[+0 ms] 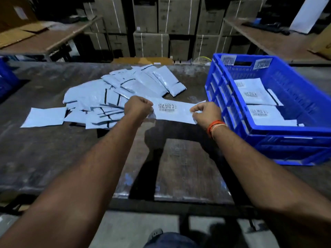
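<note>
I hold a pale grey mailer bag with a barcode label [180,111] flat in the air above the dark table [53,154]. My left hand [138,107] grips its left end with curled fingers. My right hand [207,113], with an orange thread at the wrist, pinches its right end. A loose pile of several similar mailer bags [121,92] lies on the table behind my left hand. A blue plastic crate [286,140] stands at the right, with labelled bags [254,93] lying inside it.
Stacked cardboard cartons [152,24] fill the wall behind the table. Two other tables stand at the back left [53,38] and back right [268,38]. A blue object [7,79] pokes in at the left edge. The table's near edge [161,197] is below my forearms.
</note>
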Demonstrator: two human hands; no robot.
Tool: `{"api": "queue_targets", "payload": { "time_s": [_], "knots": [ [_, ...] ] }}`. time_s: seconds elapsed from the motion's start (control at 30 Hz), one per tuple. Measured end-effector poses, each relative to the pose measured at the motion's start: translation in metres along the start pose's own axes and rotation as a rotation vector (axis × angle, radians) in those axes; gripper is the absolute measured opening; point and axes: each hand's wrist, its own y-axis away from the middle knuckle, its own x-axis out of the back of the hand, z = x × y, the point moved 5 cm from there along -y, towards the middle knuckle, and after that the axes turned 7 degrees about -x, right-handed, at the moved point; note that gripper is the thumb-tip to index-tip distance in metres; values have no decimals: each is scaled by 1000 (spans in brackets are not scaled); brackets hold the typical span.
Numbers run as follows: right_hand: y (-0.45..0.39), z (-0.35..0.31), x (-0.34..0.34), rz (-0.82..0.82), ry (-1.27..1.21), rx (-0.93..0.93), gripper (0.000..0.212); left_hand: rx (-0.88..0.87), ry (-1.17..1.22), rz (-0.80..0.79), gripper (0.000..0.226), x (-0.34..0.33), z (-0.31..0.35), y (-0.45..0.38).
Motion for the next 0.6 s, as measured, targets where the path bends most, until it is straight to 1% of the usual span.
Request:
{"api": "queue_targets", "payload": {
  "time_s": [0.1,0.2,0.3,0.33,0.4,0.5,0.53,0.6],
  "knots": [
    [-19,-35,26,36,20,59,23,-46,11,26,18,18,34,-17],
    [-41,-55,54,32,-9,86,24,-105,51,-17,17,22,68,-31],
    [-66,-47,87,15,-167,2,19,-145,95,-60,10,13,104,-39],
    [-73,-41,99,19,-203,-30,17,-163,115,-74,5,5,116,-42],
    [-86,-27,125,41,-236,-64,15,-213,159,-123,14,-17,140,-46],
    [-104,0,165,62,-302,-123,17,-287,179,-217,5,-59,179,-43],
    [-112,10,178,76,-317,-134,18,-298,180,-243,10,-76,190,-42],
    [-127,31,202,116,-327,-151,21,-318,180,-274,11,-112,210,-44]
  ]
}}
